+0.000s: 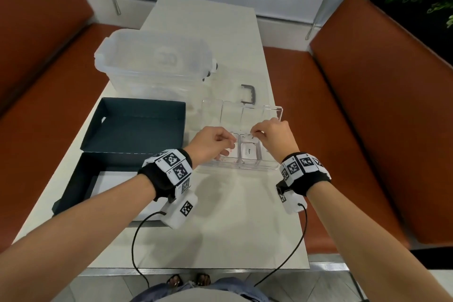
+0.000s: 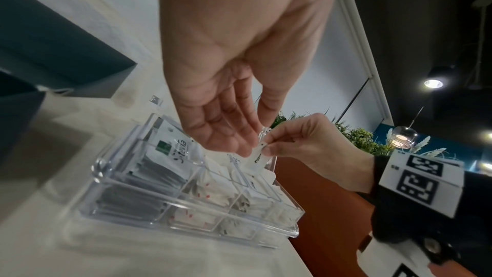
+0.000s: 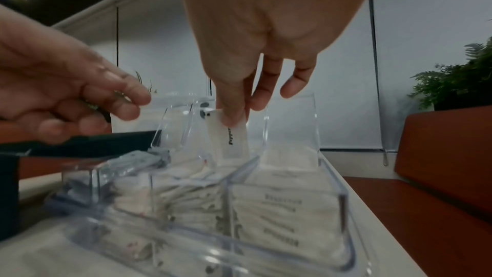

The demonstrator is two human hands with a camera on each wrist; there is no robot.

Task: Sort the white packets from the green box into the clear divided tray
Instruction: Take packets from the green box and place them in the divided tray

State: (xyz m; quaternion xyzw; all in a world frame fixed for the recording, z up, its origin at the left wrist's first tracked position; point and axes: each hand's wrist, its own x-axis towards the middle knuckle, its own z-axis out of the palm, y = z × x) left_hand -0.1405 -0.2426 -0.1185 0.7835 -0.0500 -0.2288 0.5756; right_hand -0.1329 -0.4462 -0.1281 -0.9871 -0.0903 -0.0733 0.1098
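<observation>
The right hand [image 3: 255,66] pinches a small white paper packet [image 3: 234,140] by its top edge above the clear divided acrylic tray [image 1: 278,111]; the left hand [image 2: 226,92] hovers slack-fingered, holding nothing. The packet looks light, limp and easily creased, so its edge seems the best hold.

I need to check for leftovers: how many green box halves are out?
2. One green box half lies left of the clear divided tray; the other half sits nearer, partly behind the left arm.
</observation>
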